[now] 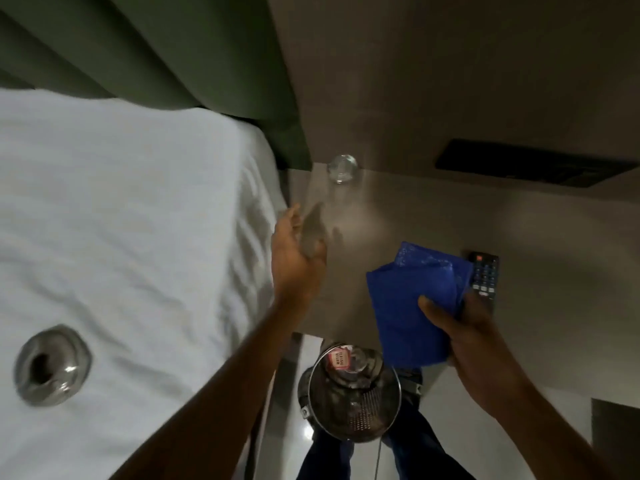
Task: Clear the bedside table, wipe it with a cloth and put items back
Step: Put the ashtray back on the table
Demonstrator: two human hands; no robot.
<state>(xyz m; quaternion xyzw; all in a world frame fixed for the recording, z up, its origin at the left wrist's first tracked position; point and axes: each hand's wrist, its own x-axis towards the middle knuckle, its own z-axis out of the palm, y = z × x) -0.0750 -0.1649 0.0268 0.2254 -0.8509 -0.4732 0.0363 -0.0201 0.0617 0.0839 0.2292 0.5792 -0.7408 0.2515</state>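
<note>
I'm looking down on a smooth grey-beige tabletop (398,216) tucked into a corner, plain wall behind it and a green padded headboard (173,64) to the left. The bed (121,220) runs along the tabletop's left edge, its white sheet rumpled. My left hand (298,261) hovers open over the tabletop's left side, fingers spread and blurred, gripping nothing. My right hand (460,327) is clamped on a blue cloth (415,303), soft and folded into a rough rectangle, its long axis running up and away from me over the front right of the tabletop. Just right of the cloth lies a black remote (485,277), buttons up, long axis pointing toward the wall; whether my fingers touch it I cannot tell. A clear glass (342,168) stands at the back edge near the wall. A shiny metal ashtray-like dish (52,365) sits on the sheet. Below the tabletop's front edge, a round metal mesh bin (353,393) stands on the glossy floor.
</note>
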